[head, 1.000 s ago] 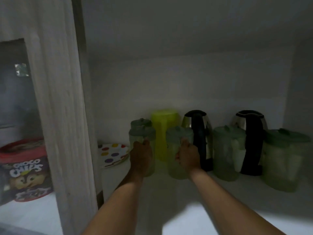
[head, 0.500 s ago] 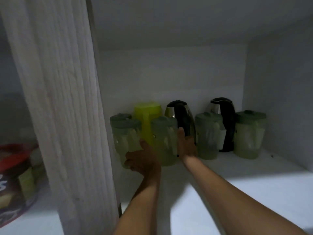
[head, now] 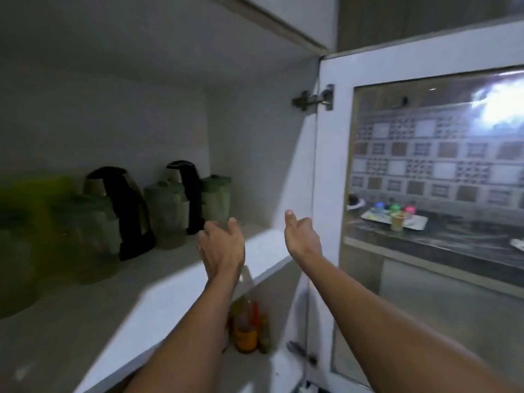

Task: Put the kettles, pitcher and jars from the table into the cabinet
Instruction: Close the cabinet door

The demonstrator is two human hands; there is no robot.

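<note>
On the white cabinet shelf point(head: 175, 282) stand two steel kettles with black handles, one point(head: 119, 205) left of centre and one point(head: 185, 191) further back. Several pale green jars stand among them: one point(head: 90, 236) in front at the left, one point(head: 167, 217) between the kettles, one point(head: 217, 198) at the back right. A yellow-green pitcher point(head: 37, 194) is blurred at the far left. My left hand point(head: 222, 248) and my right hand point(head: 302, 235) hover in front of the shelf, both empty with fingers apart, touching nothing.
The cabinet's glass door point(head: 431, 194) stands open on the right, hinged at the side wall. Bottles point(head: 248, 327) stand on the lower shelf under the shelf edge. Through the glass a dark counter with a tray point(head: 394, 219) of small items shows.
Both hands have let go of the two green jars and pulled back from the shelf. My view has swung to the right, toward the open door.
</note>
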